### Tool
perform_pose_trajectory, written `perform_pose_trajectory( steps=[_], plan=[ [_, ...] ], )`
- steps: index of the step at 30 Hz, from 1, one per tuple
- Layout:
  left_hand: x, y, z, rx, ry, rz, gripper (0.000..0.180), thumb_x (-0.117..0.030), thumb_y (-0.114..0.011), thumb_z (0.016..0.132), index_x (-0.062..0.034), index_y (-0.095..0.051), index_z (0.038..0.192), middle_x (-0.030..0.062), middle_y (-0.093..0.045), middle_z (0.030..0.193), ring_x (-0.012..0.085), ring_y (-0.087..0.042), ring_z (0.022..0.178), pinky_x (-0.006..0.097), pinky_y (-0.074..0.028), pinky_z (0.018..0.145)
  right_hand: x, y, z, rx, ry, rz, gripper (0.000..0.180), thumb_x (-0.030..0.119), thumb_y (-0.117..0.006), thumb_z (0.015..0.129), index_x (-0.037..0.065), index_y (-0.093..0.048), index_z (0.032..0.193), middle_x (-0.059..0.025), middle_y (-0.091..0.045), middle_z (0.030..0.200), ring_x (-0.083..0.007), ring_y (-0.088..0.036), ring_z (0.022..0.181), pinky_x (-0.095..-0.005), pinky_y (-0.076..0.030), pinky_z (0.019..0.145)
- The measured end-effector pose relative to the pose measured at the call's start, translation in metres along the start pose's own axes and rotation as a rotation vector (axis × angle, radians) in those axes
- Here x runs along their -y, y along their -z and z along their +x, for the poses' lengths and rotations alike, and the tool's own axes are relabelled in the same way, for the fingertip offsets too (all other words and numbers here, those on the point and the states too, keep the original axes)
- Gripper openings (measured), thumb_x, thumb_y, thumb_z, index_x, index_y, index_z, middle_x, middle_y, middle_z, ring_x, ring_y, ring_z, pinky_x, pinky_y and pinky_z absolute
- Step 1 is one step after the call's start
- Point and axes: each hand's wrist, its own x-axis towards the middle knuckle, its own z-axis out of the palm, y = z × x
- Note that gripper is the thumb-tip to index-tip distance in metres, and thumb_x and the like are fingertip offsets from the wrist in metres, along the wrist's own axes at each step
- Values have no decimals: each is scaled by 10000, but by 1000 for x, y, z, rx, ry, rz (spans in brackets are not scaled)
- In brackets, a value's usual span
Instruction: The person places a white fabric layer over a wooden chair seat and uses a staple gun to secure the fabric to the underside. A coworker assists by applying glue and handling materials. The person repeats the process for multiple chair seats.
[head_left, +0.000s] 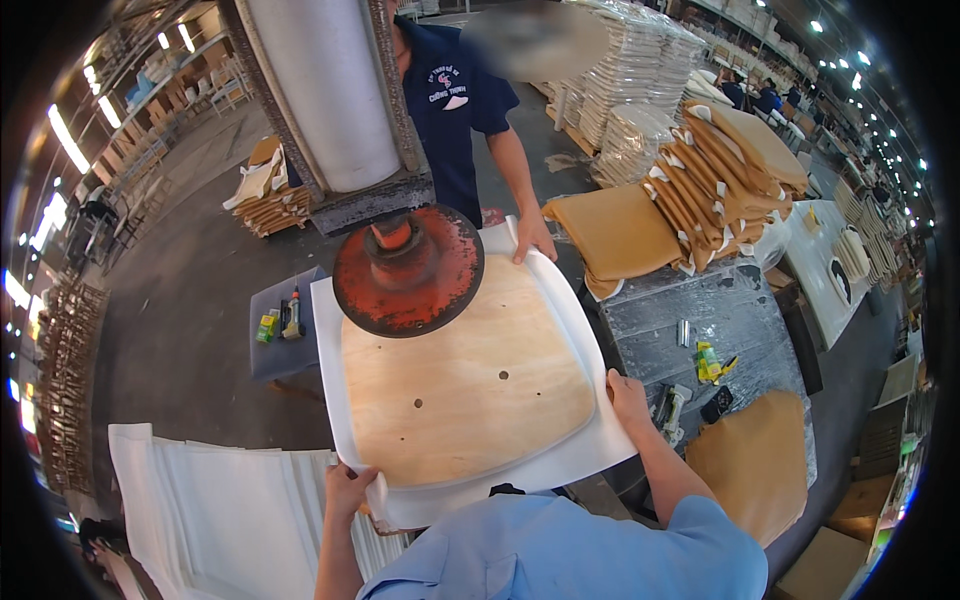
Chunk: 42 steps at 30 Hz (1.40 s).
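A pale plywood seat panel (470,400) with small drilled holes lies on a white padding sheet (345,350) whose edges stick out all around it. My left hand (352,490) is closed on the sheet's near left corner. At the near right edge, my right hand (628,402) pinches the same sheet. Across from me, a co-worker's hand (535,240) holds its far right corner. Over the panel's far left part hangs a worn red round press plate (410,275), hiding that part; whether it touches the wood I cannot tell.
The press cylinder (325,90) rises at the far side. To the right, a table (650,330) carries stacked tan covered pads (720,180) and a staple gun (675,405). White sheets (220,500) lie at the near left. A stool (280,350) holds another tool (292,318).
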Motion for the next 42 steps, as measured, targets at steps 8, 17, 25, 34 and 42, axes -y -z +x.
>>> perform_pose_trajectory(
  steps=[8,17,25,34,42],
  plan=[
    [-4,4,-1,26,59,-71,300,-85,-856,915,93,-797,1149,139,-823,1026,179,-772,874,355,-622,769,12,-1,10,4,-77,177,178,163,-681,1042,11,-756,1096,-126,-763,908,-227,-727,744,-396,-582,697],
    [-3,8,2,53,68,-116,358,-123,-877,907,76,-794,1193,142,-825,1065,186,-777,890,352,-623,797,27,-2,36,318,-390,69,471,402,-675,1100,-38,-767,1238,-151,-788,979,-251,-740,731,-459,-575,607],
    [12,12,6,147,147,-175,567,-373,-947,807,24,-820,1191,201,-674,1145,325,-700,1021,424,-617,960,27,-7,15,124,28,-335,354,223,-608,1052,-4,-793,1252,-270,-800,1126,-398,-786,1024,-476,-586,892],
    [21,13,5,46,128,-36,583,-433,-953,801,20,-818,1143,197,-692,1145,324,-651,1072,421,-583,945,40,-14,10,122,-10,-323,351,205,-598,1047,-21,-795,1228,-265,-805,1104,-397,-786,1010,-482,-581,887],
    [3,16,-1,19,136,75,583,-464,-947,814,6,-816,1133,191,-654,1163,335,-650,1101,427,-571,970,10,-18,21,153,-46,-196,362,241,-657,1046,-69,-797,1168,-212,-804,968,-265,-762,840,-433,-574,755]
  ],
)
